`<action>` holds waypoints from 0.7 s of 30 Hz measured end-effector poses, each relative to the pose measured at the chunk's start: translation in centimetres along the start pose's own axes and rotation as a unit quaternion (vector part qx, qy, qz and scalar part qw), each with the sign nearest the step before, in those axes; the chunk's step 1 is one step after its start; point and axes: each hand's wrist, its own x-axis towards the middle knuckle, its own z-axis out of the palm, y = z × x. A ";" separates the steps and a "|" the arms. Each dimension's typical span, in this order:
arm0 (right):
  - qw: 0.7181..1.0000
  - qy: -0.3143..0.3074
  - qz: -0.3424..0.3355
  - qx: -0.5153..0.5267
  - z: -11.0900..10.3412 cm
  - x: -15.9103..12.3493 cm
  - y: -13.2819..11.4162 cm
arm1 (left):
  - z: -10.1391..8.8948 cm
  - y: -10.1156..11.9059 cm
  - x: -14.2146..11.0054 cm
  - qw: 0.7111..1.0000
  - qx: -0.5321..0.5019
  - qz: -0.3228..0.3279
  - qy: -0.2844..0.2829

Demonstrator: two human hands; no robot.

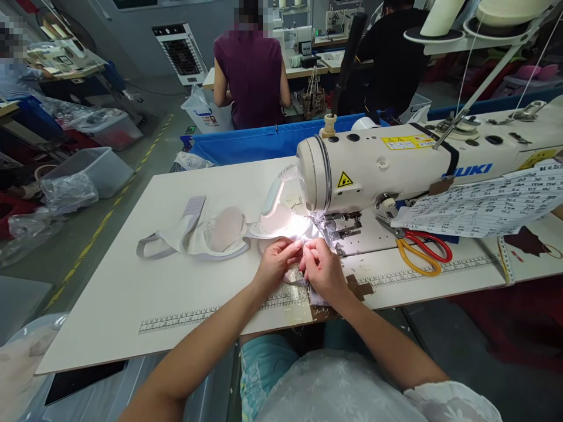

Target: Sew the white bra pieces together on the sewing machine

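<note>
Head view: left hand and right hand, both pinched on one white garment near one sewing machine, one pair of scissors to the right.

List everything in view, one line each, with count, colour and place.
white padded fabric garment: one, white, on the table left of the needle, its right end under both hands.
JUKI sewing machine: one, cream, right half of the table.
red-and-yellow-handled scissors: one, beside the machine base.
printed paper sheet: one, white, draped below the machine arm.
white worktable: one, with printed ruler strips along the near edge.
clear plastic bin: one, on the floor at left.
seated people: two, backs turned, beyond the blue cloth.
left hand: pinching the fabric.
right hand: pinching the fabric.
</note>
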 end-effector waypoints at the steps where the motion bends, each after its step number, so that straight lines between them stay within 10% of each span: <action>1: 1.000 0.002 0.001 -0.002 0.1 0.0 0.0 | 0.1 0.0 0.0 1.000 -0.002 -0.002 0.000; 21: 0.999 0.015 0.027 -0.017 0.1 0.2 -0.3 | 0.0 -0.3 -0.1 1.000 0.016 0.001 0.008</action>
